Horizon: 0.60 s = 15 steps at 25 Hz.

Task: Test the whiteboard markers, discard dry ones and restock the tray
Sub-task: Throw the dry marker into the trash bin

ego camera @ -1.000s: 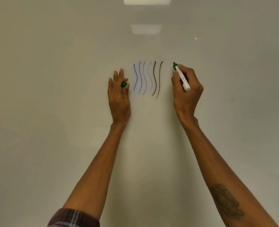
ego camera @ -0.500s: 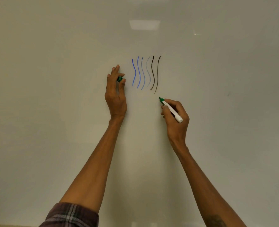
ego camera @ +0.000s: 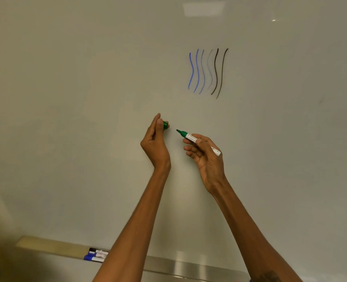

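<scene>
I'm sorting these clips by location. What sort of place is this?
Probably a classroom or meeting room: a large whiteboard with test strokes, and a marker tray below holding markers.

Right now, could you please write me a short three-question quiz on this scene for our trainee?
1. True or false: the green marker in the right hand is capped.
2. Which hand pinches the green cap? A: left hand. B: right hand.
3. How many wavy test lines are on the whiteboard?

Key: 1 false, its tip is bare; 2 A; 3 six.
</scene>
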{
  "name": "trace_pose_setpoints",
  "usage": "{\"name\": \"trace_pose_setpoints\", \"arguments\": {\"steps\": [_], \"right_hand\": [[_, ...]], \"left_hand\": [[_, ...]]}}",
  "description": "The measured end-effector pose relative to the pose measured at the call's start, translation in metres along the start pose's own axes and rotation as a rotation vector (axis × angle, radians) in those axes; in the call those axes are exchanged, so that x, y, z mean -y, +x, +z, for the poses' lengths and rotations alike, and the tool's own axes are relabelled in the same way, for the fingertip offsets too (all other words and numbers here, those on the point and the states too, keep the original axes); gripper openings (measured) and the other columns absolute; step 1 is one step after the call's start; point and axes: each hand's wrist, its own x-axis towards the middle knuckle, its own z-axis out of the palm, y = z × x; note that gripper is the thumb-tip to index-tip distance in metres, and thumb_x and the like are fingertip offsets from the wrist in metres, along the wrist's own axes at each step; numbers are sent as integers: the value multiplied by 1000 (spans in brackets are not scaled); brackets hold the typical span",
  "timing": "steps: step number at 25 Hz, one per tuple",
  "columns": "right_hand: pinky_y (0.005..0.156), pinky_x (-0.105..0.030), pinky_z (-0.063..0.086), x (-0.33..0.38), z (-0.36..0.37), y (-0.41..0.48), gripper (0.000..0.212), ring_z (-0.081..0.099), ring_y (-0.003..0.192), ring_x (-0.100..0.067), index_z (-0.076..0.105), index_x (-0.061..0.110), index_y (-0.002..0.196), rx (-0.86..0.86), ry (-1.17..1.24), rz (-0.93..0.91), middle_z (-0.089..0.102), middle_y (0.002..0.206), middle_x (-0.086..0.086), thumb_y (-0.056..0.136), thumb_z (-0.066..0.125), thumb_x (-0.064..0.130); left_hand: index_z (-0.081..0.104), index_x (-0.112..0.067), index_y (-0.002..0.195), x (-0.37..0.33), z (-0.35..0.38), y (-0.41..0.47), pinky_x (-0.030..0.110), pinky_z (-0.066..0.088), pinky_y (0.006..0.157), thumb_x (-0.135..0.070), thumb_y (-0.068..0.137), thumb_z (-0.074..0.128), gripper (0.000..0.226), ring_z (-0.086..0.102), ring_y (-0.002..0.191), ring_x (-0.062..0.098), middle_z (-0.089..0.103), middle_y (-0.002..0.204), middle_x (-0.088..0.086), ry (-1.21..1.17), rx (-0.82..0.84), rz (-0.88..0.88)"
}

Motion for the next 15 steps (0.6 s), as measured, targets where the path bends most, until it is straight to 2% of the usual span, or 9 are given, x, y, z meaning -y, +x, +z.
{"name": "trace_pose_setpoints", "arguments": {"steps": [3, 5, 8, 10, 15], "right_hand": [[81, -31, 58, -14, 5, -3, 23, 69, 87, -26, 64, 0, 116, -13, -33, 33, 71, 109, -22, 98, 52, 9], [81, -30, 58, -25, 7, -5, 23, 69, 86, -26, 65, 0, 116, -14, -46, 58, 71, 108, -22, 98, 53, 9], [82, -31, 58, -39, 9, -8, 25, 69, 88, -26, 64, -1, 118, -17, -61, 84, 71, 109, -23, 98, 55, 10], [83, -32, 59, -46, 12, -8, 25, 70, 89, -27, 65, 1, 119, -19, -85, 94, 71, 111, -21, 97, 57, 11], [85, -32, 59, -65, 19, -13, 27, 72, 98, -31, 66, 2, 120, -10, -86, 144, 72, 111, -17, 95, 61, 10]], "left_hand": [[71, -12, 120, 7, -16, -9, 30, 56, 92, -23, 97, 61, 27, 72, 94, 12, 77, 94, -7, 6, -5, -69], [70, -10, 120, 10, -24, -13, 30, 54, 95, -22, 97, 62, 28, 70, 99, 4, 75, 99, -16, 15, -3, -105], [71, -12, 121, 18, -38, -16, 38, 52, 102, -24, 96, 63, 28, 66, 113, 8, 73, 116, -8, 36, 15, -140], [71, -13, 121, 23, -47, -19, 39, 51, 104, -25, 97, 62, 28, 64, 116, 8, 72, 119, -6, 62, 32, -149], [71, -11, 119, 32, -66, -24, 33, 55, 96, -26, 101, 54, 29, 71, 102, 15, 77, 103, 2, 73, -6, -171]]}}
